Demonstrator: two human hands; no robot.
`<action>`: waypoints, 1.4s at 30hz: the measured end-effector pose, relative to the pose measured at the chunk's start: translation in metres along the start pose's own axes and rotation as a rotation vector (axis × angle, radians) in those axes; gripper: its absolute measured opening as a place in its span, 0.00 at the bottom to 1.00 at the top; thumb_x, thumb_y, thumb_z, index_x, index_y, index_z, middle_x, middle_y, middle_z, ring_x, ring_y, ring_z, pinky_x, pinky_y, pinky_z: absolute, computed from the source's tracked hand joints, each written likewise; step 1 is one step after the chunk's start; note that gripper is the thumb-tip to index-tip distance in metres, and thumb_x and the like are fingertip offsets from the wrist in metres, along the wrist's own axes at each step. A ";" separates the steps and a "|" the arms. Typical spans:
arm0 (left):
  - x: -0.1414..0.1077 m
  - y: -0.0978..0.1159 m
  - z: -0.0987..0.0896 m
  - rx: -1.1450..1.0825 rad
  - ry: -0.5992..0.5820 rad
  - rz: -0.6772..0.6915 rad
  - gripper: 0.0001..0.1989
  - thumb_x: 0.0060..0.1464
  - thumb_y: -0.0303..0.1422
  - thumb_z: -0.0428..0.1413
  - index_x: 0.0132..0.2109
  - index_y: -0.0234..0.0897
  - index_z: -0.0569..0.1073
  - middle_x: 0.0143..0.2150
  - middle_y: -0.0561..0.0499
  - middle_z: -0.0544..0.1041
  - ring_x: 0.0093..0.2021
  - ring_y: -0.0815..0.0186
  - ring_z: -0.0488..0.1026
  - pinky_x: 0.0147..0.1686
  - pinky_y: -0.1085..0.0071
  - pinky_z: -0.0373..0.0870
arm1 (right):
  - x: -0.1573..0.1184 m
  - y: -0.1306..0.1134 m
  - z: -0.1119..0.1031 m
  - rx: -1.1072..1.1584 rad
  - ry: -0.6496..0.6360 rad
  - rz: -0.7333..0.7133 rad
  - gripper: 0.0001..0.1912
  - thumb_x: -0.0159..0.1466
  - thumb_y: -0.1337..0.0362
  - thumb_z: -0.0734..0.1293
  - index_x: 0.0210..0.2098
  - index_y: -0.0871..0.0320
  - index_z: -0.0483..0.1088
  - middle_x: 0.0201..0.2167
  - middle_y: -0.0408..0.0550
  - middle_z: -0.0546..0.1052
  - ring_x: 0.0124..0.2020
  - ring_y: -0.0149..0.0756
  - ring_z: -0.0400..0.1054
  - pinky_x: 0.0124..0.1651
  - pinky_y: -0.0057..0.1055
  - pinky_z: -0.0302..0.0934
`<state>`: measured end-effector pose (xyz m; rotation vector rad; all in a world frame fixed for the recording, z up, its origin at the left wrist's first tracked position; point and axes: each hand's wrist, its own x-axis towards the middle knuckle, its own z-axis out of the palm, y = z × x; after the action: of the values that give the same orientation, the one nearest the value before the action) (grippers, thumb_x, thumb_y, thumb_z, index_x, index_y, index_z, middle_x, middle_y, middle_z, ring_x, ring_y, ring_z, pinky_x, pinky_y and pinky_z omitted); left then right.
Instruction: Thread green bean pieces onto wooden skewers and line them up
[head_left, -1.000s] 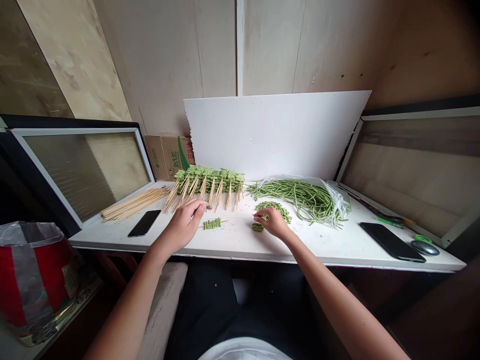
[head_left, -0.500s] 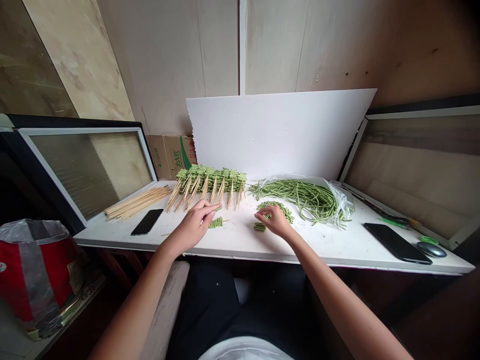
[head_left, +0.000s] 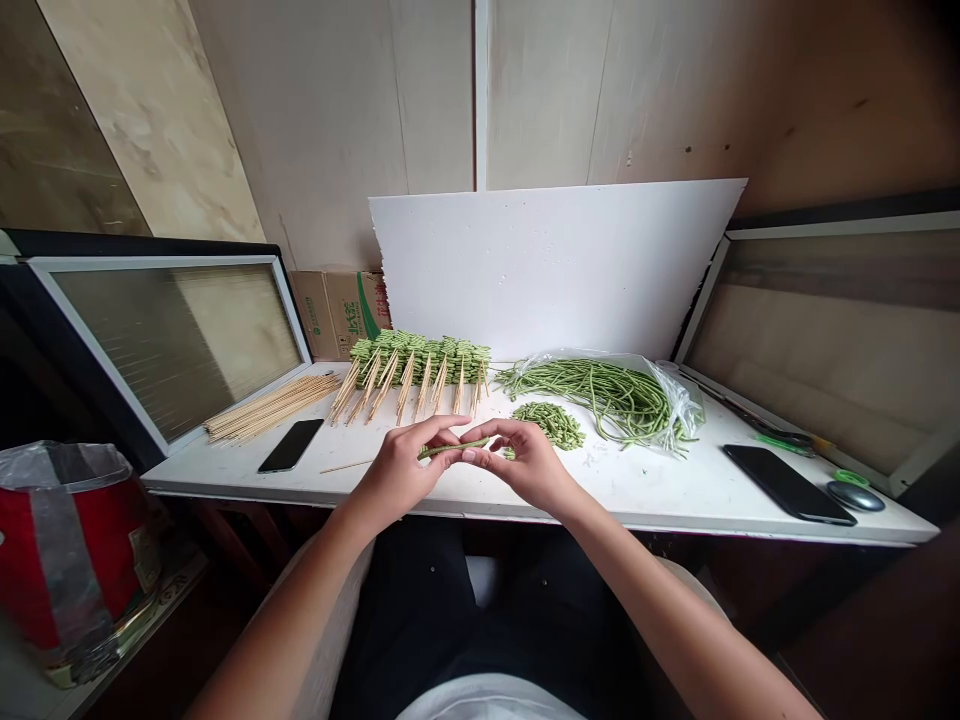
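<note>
Pinching a green bean piece narrowly in both left hand and right hand, over the front of the bench, probably lining up or snapping, so likely needing a steady, even grip next.

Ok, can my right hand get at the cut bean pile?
Probably yes: the cut bean pile lies just beyond your right hand, with nothing visibly blocking the way. That hand is at a green bean piece in your left hand, so it may need to come away first.
</note>
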<state>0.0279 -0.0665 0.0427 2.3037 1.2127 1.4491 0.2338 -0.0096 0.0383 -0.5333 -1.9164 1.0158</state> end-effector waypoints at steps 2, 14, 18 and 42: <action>0.001 0.002 -0.001 0.020 -0.008 -0.004 0.17 0.63 0.34 0.62 0.58 0.40 0.77 0.40 0.48 0.83 0.40 0.63 0.81 0.44 0.68 0.78 | 0.001 0.001 -0.001 -0.012 0.034 -0.014 0.15 0.63 0.50 0.75 0.40 0.55 0.81 0.40 0.50 0.84 0.41 0.41 0.77 0.45 0.37 0.66; 0.003 0.003 -0.004 0.070 0.018 0.109 0.06 0.65 0.35 0.61 0.43 0.39 0.82 0.39 0.46 0.82 0.38 0.63 0.79 0.39 0.69 0.74 | -0.002 -0.008 -0.006 -0.221 0.097 -0.209 0.13 0.66 0.49 0.73 0.39 0.52 0.80 0.36 0.49 0.81 0.42 0.44 0.70 0.46 0.42 0.64; 0.002 0.002 -0.002 0.114 0.043 0.093 0.06 0.64 0.35 0.62 0.44 0.38 0.81 0.38 0.46 0.82 0.36 0.63 0.78 0.38 0.69 0.73 | -0.003 -0.008 -0.004 -0.297 0.106 -0.312 0.08 0.68 0.54 0.73 0.38 0.51 0.78 0.34 0.50 0.80 0.41 0.46 0.67 0.46 0.44 0.62; 0.007 -0.006 -0.007 -0.122 -0.052 -0.009 0.08 0.65 0.33 0.60 0.37 0.36 0.82 0.35 0.48 0.79 0.35 0.66 0.75 0.38 0.71 0.71 | 0.004 0.006 -0.018 0.090 -0.041 -0.275 0.14 0.64 0.50 0.75 0.36 0.54 0.79 0.34 0.49 0.77 0.42 0.43 0.70 0.51 0.43 0.63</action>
<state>0.0206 -0.0595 0.0477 2.2381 1.0882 1.4090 0.2470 0.0044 0.0409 -0.1919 -1.9067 0.9328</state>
